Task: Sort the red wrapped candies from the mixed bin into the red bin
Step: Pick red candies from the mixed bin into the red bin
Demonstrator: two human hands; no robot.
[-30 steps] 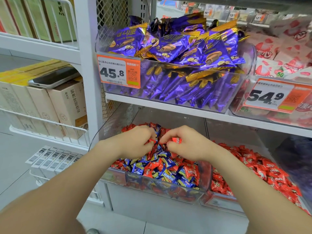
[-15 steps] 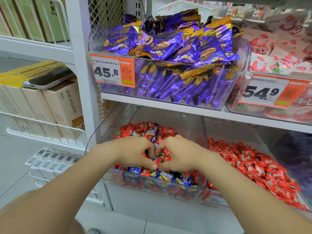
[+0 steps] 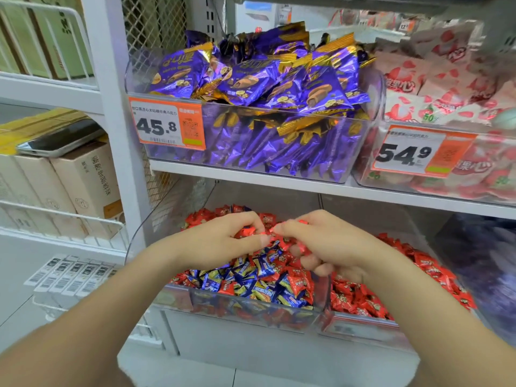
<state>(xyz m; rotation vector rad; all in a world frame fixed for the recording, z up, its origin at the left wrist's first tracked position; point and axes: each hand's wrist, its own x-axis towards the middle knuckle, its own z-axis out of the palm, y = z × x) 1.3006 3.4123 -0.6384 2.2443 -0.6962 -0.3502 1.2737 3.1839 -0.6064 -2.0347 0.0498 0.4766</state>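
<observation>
Shelving [image 3: 279,188] of white metal carries all of it on two levels. At the left end of the upper board, a clear tub is heaped with purple packets [image 3: 251,82] and bears an orange price tag [image 3: 167,124] on its front wall. Pink-and-white packets [image 3: 435,88] fill the tub at the right end. Below, the mixed bin [image 3: 251,310] sits at the left of the lower board. Its front wall is low, probably so that an arm can reach in from above. It holds red wrapped candies [image 3: 297,277] jumbled with blue-and-yellow candies [image 3: 262,289]. The red bin [image 3: 363,329] stands against its right side and appears to hold red ones only, so a transfer should need just a short carry over the walls where the two meet.

Both hands are over the middle of the mixed bin, close together, fingertips nearly meeting. The left hand [image 3: 220,241] has its fingers curled down with the thumb against them, gripping red wrappers that show between thumb and forefinger. The right hand [image 3: 332,247] pinches a red candy at its forefinger tip. Its lower fingers curl round what look like more red pieces, likely gathered so that several go across at once. How many either hand holds I cannot tell.
</observation>
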